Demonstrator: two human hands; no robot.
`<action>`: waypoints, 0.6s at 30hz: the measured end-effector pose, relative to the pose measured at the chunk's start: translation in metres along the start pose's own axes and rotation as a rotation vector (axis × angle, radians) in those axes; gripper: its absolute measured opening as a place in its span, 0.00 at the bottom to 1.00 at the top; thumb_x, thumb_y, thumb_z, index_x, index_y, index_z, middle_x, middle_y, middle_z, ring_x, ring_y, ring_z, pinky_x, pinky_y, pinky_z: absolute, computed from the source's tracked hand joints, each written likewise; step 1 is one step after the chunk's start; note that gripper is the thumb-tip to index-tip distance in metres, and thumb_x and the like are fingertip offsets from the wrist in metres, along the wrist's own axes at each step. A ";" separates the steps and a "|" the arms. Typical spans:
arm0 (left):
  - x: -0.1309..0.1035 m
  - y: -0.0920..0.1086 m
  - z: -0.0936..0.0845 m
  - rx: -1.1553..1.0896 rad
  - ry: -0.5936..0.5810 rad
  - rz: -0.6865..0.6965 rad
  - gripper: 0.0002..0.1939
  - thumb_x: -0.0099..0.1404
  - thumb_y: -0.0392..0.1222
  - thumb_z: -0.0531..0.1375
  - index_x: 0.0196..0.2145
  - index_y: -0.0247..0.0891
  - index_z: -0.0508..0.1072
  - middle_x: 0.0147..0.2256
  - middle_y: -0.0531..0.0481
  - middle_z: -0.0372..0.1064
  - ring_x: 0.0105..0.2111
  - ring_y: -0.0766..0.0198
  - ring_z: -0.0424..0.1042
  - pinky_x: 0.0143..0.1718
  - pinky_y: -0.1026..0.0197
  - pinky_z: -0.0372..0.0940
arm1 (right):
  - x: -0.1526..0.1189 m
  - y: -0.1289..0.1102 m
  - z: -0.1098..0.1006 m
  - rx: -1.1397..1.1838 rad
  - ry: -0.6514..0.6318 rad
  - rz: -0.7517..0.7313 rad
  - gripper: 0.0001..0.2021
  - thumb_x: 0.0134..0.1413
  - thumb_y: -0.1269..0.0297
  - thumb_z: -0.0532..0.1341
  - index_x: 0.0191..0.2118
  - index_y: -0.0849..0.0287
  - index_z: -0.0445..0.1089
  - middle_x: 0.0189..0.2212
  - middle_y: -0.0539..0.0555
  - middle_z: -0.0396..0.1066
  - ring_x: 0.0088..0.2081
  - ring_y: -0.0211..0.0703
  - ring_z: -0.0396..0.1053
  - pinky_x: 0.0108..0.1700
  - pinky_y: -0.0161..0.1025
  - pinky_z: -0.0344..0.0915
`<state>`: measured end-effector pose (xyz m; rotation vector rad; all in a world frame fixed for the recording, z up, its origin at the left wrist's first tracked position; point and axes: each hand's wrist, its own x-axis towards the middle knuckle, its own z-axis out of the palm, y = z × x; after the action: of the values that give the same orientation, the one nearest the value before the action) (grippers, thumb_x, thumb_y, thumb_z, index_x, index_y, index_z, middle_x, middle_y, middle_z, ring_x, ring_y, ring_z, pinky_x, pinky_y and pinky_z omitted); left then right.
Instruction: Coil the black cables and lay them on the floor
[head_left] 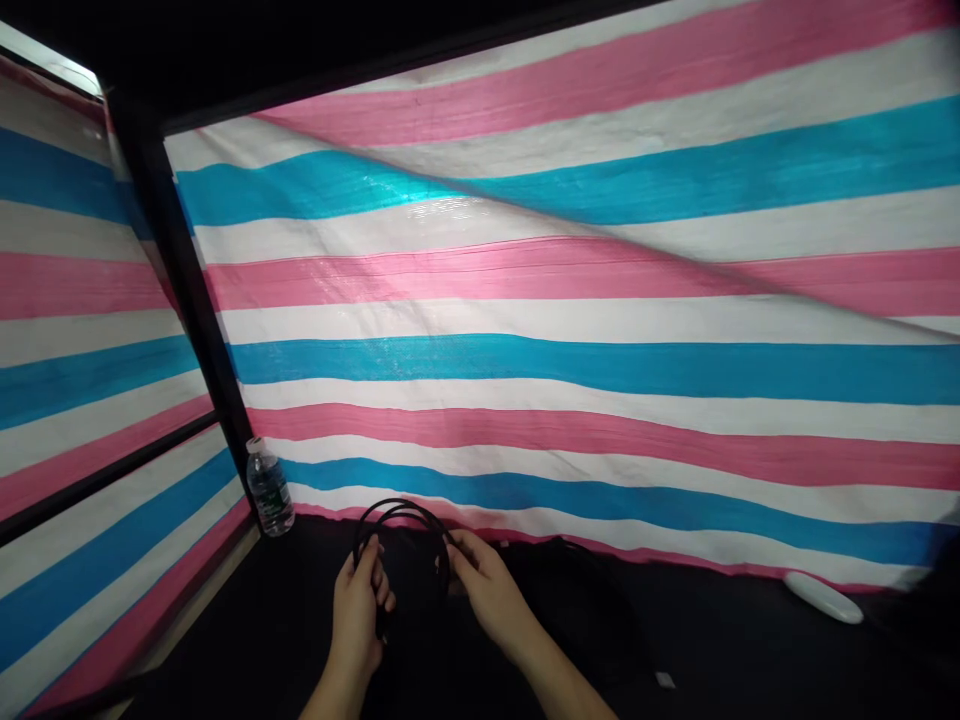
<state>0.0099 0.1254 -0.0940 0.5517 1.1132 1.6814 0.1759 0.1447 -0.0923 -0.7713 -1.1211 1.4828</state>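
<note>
A thin black cable (405,503) arches in several loops between my two hands, above the dark table surface. My left hand (365,595) is closed around the left side of the loops, thumb on top, with a short end hanging below the fingers. On the right side, my right hand (480,580) pinches the cable between thumb and fingers. The cable's lower part is hard to make out against the black surface.
A clear water bottle (270,490) stands upright at the back left corner by a black post (176,260). Striped plastic sheeting (570,365) hangs behind the table. A white oblong object (823,598) lies at the back right, and a small pale tag (665,680) nearer the front.
</note>
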 end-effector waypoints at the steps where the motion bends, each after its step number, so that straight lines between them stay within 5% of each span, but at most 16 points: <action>1: 0.000 0.000 0.000 0.032 0.015 0.017 0.22 0.50 0.56 0.72 0.31 0.38 0.70 0.18 0.64 0.53 0.14 0.76 0.51 0.13 0.71 0.50 | 0.001 0.002 -0.001 0.004 0.017 -0.002 0.23 0.46 0.41 0.72 0.37 0.58 0.75 0.32 0.54 0.74 0.32 0.48 0.73 0.35 0.43 0.70; 5: 0.001 -0.001 0.000 0.021 0.056 0.027 0.21 0.50 0.53 0.72 0.34 0.37 0.73 0.21 0.62 0.60 0.15 0.75 0.56 0.15 0.70 0.54 | 0.002 0.012 0.001 0.079 0.102 0.008 0.25 0.45 0.37 0.70 0.36 0.55 0.70 0.35 0.54 0.75 0.34 0.47 0.74 0.39 0.44 0.70; 9: 0.000 0.004 0.002 -0.062 0.082 -0.110 0.17 0.56 0.49 0.70 0.38 0.37 0.74 0.24 0.58 0.67 0.18 0.72 0.65 0.20 0.68 0.63 | -0.004 0.017 0.009 0.180 0.092 0.065 0.24 0.48 0.39 0.69 0.39 0.54 0.68 0.37 0.55 0.76 0.36 0.48 0.75 0.39 0.44 0.70; 18: -0.003 0.012 0.003 0.027 0.079 -0.181 0.07 0.64 0.43 0.61 0.37 0.37 0.73 0.28 0.51 0.71 0.26 0.65 0.74 0.30 0.62 0.73 | -0.009 0.013 0.016 0.297 0.091 0.104 0.22 0.43 0.47 0.73 0.38 0.54 0.69 0.31 0.51 0.74 0.32 0.44 0.72 0.36 0.40 0.68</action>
<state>0.0079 0.1234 -0.0819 0.3915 1.2073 1.5438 0.1585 0.1324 -0.0997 -0.6890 -0.7795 1.6396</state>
